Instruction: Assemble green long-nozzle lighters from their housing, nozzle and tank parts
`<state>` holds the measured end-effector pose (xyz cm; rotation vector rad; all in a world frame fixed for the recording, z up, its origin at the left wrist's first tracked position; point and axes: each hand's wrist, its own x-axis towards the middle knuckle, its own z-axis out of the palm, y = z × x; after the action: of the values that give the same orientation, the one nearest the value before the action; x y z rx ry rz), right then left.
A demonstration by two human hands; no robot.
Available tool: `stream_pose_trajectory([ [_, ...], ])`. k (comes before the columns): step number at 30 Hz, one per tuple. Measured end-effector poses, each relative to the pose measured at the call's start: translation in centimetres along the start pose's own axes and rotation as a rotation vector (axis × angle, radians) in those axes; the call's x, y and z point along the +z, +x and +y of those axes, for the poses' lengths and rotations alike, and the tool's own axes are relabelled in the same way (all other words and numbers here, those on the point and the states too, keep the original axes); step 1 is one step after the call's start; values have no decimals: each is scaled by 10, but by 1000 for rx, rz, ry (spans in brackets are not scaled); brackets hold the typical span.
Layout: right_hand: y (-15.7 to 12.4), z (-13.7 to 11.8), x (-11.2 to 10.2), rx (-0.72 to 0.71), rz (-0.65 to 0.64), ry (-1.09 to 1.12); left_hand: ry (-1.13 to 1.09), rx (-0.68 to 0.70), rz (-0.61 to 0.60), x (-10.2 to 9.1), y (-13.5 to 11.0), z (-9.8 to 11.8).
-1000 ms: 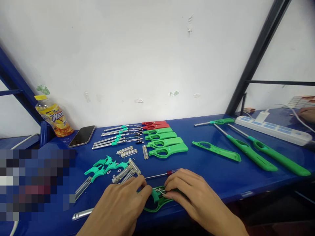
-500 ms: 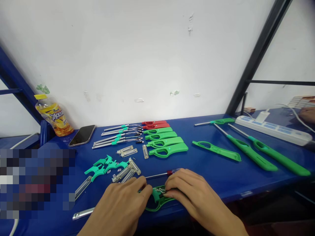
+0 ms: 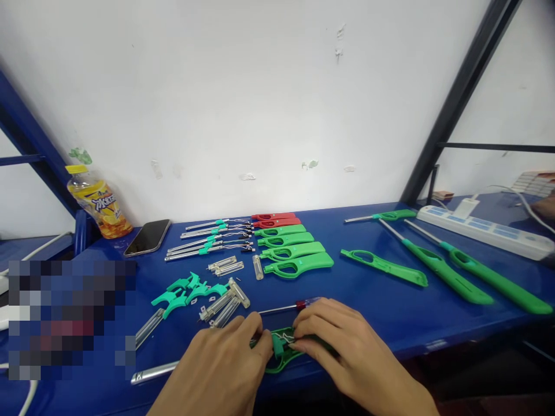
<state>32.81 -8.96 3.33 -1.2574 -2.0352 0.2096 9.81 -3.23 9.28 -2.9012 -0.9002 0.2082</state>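
Close to the table's front edge, my left hand is closed on the front end of an opened green lighter shell. From under that hand the lighter's metal tube sticks out to the left. Inside the shell sit a teal trigger and thin white wires. My right hand grips the shell's handle end, its thumb and fingertips pinched at the wires; what lies beneath these fingers is hidden. Just behind the shell lies a screwdriver with a red handle, partly covered by my right hand.
Beyond lie teal triggers, clear fuel tanks, metal tubes with wires, green shells and red shells. Green lighters and a power strip are at right, a phone and bottle at left.
The whole view has shifted slightly to the right. Both hands stay on the lighter, with only small finger movement around the trigger and wires.
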Motion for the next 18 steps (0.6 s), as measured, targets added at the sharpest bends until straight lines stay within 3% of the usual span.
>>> stream_pose_trajectory([
  [18, -1, -3, -2, -66, 33, -16, -3, 23, 40, 2, -1, 4],
])
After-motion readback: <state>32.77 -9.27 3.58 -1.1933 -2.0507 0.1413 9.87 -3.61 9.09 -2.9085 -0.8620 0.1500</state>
